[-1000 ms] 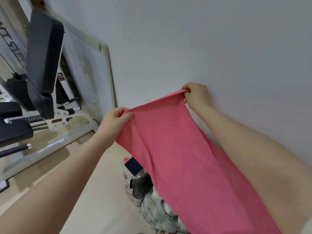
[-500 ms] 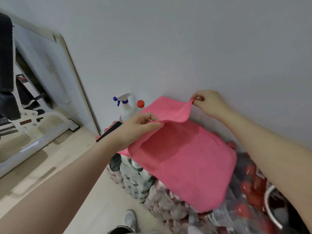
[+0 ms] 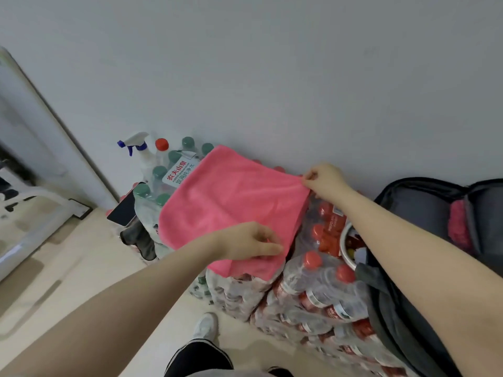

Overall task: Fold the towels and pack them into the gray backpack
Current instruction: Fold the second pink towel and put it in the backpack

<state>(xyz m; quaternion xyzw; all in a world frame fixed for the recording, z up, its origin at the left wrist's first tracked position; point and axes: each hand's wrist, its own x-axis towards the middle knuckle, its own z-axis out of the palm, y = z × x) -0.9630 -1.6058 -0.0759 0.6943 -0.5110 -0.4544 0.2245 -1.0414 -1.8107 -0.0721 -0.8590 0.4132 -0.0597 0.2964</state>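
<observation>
While flat, towel (image 3: 231, 202) corners hand-pinched

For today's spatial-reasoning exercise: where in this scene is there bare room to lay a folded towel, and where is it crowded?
Bare floor lies open between the leaning board and the bottle packs. The pack tops are crowded: the pink towel, held by the left hand and right hand, covers the middle; spray bottle and phone sit left, gray backpack right.

A folded pink microfiber towel (image 3: 231, 205) lies atop shrink-wrapped water bottle packs (image 3: 307, 292); left hand (image 3: 253, 242) and right hand (image 3: 324, 180) pinch its near-side corners.
</observation>
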